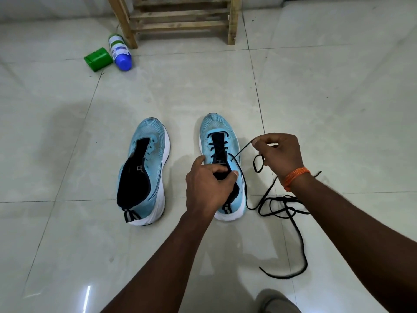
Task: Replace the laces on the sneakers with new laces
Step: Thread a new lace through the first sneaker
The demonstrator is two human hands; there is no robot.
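Note:
Two light-blue sneakers with white soles stand side by side on the tiled floor. The left sneaker [144,170] has no lace and its dark tongue lies open. The right sneaker [220,141] has a black lace [279,206] threaded through its lower eyelets. My left hand [208,184] grips the tongue and collar of the right sneaker. My right hand [278,154] pinches the lace, which runs taut from an eyelet up to my fingers. The loose remainder of the lace lies tangled on the floor to the right of the shoe.
A green jar [98,59] and a white bottle with a blue cap [119,51] lie on the floor at the far left. A wooden rack [180,19] stands at the back. My knee [277,300] shows at the bottom edge.

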